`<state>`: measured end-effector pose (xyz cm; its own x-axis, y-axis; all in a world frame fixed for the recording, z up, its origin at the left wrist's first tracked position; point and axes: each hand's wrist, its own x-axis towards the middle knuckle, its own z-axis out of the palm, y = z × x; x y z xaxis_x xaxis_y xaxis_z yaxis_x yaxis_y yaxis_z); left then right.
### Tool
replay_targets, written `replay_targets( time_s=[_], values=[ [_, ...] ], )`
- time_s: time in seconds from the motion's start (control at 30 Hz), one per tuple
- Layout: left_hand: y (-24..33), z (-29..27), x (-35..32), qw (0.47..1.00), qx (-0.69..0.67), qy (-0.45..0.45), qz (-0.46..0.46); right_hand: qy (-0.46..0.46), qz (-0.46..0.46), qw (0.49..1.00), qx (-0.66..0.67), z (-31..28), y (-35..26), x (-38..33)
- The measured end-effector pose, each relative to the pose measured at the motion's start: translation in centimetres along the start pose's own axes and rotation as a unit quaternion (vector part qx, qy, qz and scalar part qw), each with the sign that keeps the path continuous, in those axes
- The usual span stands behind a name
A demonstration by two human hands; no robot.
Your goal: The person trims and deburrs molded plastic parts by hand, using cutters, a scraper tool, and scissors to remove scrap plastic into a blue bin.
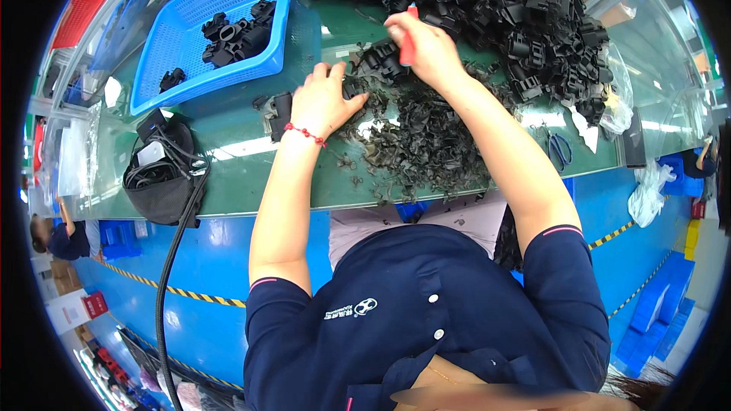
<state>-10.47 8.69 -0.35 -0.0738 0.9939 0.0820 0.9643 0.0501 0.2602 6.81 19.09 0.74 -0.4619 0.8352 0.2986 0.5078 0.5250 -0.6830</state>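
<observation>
My right hand (430, 49) is closed around a slim red tool (408, 39), perhaps a knife; its working end cannot be made out. Just below and left of the tool lies a black moulded plastic part (383, 61). My left hand (324, 103), with a red bead bracelet (304, 134) at the wrist, rests low over the table with thumb and fingers apart. Dark bits show between its thumb and fingers, but no firm grip on them is visible. Another black part (280, 116) sits against the left side of that hand.
Black shavings (434, 141) cover the green table (335, 183) between my forearms. A large heap of black parts (525, 30) fills the far right. A blue basket (145, 84) holds several parts at far left. Nearby are a black bag (164, 190) and blue-handled scissors (561, 151).
</observation>
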Motion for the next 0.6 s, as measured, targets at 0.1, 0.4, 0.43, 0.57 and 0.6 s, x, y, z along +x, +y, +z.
replay_targets(
  time_s=[0.1, 0.4, 0.43, 0.57, 0.6],
  values=[
    [0.1, 0.7, -0.7, 1.0, 0.004, 0.019, -0.002, -0.053, 0.02, 0.993, -0.108, 2.8, 1.4, 0.9],
    [-1.3, 1.1, -1.4, 0.996, -0.017, 0.084, -0.022, 0.12, -0.114, 0.986, 0.024, -3.7, -1.9, 0.9],
    [-1.2, 1.1, -1.4, 0.996, -0.022, 0.085, -0.021, 0.131, -0.063, 0.988, 0.057, -6.4, -2.8, 0.3],
    [-1.4, 1.0, -1.1, 0.996, -0.034, 0.053, -0.059, 0.3, -0.201, 0.922, 0.138, -16.1, -3.6, -0.6],
    [-1.5, 0.8, -1.4, 0.997, -0.033, 0.063, -0.035, 0.302, -0.152, 0.925, 0.175, -17.5, -2.7, -1.7]
  ],
)
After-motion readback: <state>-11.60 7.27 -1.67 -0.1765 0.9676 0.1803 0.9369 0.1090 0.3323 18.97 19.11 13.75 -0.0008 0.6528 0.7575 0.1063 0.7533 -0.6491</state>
